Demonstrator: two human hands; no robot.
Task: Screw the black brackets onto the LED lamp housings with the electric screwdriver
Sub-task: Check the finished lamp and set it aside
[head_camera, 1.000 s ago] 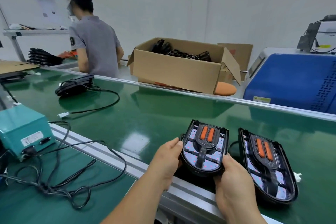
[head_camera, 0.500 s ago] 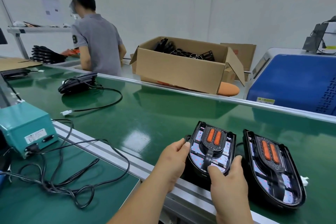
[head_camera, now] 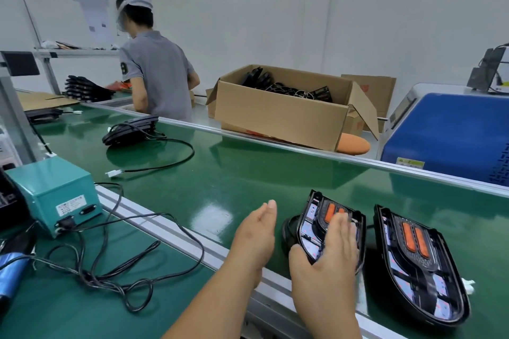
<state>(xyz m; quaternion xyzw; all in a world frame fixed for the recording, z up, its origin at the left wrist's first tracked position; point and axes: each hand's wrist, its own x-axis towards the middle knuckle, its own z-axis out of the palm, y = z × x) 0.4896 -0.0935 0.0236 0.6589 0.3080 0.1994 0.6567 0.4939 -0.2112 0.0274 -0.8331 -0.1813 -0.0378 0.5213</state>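
My left hand [head_camera: 257, 239] was open, fingers straight and together, just left of the lamp [head_camera: 309, 224] and apart from it as far as I could tell. My right hand [head_camera: 327, 267] lay over that lamp with its fingers stretched flat across the top (a bit blurry) and the thumb against the left edge. The lamp sat on the green belt [head_camera: 220, 187] close to the front rail, orange strips up. The second lamp [head_camera: 421, 264] lay just to its right on the belt, clear of both hands, with a white plug [head_camera: 468, 283] sticking out at its side.

Containers: the big open box [head_camera: 278, 118] stood behind the belt with its flaps out and a jumble of black parts [head_camera: 286, 88] piled inside. Couldn't make out which parts exactly. A smaller box [head_camera: 377, 91] stood behind it, contents hidden.

Further up the belt was a third lamp [head_camera: 129, 131] with its cable looped beside it. On my left sat a teal unit [head_camera: 52, 195] with tangled cables [head_camera: 110, 270] running from it. A worker [head_camera: 157, 74] in grey stood beyond the belt.
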